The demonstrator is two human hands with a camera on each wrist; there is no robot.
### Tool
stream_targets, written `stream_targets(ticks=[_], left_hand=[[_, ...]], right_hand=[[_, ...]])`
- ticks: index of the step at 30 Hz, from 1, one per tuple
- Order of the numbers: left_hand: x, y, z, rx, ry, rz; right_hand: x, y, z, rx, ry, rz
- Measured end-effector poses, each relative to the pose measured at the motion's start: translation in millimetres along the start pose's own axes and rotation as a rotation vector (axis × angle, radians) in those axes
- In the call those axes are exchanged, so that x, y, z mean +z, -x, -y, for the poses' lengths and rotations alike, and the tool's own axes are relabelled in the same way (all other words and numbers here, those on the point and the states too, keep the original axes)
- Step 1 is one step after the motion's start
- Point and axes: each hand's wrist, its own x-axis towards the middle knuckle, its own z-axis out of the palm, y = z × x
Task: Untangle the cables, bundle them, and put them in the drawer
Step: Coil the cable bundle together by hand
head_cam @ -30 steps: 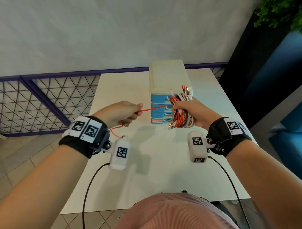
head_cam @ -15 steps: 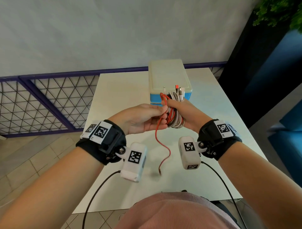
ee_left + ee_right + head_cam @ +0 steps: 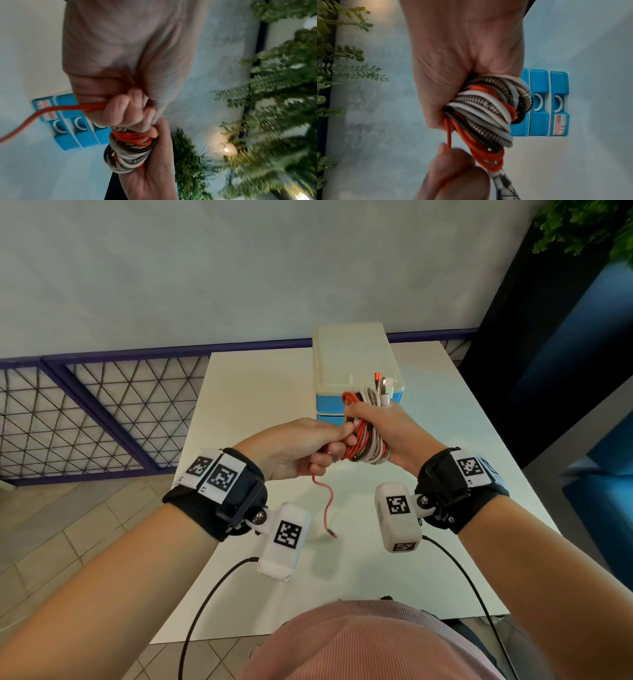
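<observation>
Gripping the cable bundle (image 3: 368,436) in your right hand (image 3: 387,429), you have its fingers curled tight round the coils at the centre of the head view, in front of the blue drawer unit (image 3: 356,371) standing on the white table (image 3: 260,392). Your left hand (image 3: 301,450), touching the right, pinches the red cable (image 3: 327,505), whose loose tail dangles down to a plug near the table.

Only the head view shows that tail's end and the connectors sticking up above your right fist. Your left wrist view shows what it hides: the red cable (image 3: 68,108) passing under your curled fingers (image 3: 120,108), and the bundle (image 3: 128,152) against your right palm. Your right wrist view alone shows the white, red, dark and spring-wrapped strands (image 3: 488,112) separately, and the closed drawer fronts (image 3: 549,102) at right.
</observation>
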Motion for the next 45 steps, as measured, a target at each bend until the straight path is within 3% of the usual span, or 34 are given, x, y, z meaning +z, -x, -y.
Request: stream_targets(ticks=[5, 9, 14, 20, 28, 39, 45], left_hand=[[-13.7, 5.6, 7.7, -0.111, 0.172, 0.213], [-25.7, 13.0, 23.3, -0.223, 0.071, 0.309], [-36.5, 10.5, 32.4, -0.232, -0.257, 0.118], [-36.7, 0.7, 14.7, 0.093, -0.719, -0.249], [-18.8, -1.0, -8.4, 0.399, -0.879, -0.415], [-8.5, -2.7, -9.8, 0.274, -0.829, -0.473], [-16.8, 2.1, -13.1, 0.190, -0.617, -0.366]], right_hand=[[-9.0, -7.7, 2.4, -0.095, -0.098, -0.172], [-25.6, -11.9, 6.6, -0.115, -0.272, -0.232], [-30.3, -3.5, 13.7, -0.093, -0.287, -0.110], [-19.8, 5.9, 20.0, -0.001, -0.038, 0.118], [-2.0, 4.1, 22.4, -0.002, 0.252, 0.135], [15.6, 9.9, 14.0, 0.006, 0.173, 0.234], [6.5, 12.3, 12.1, 0.083, 0.087, 0.318]])
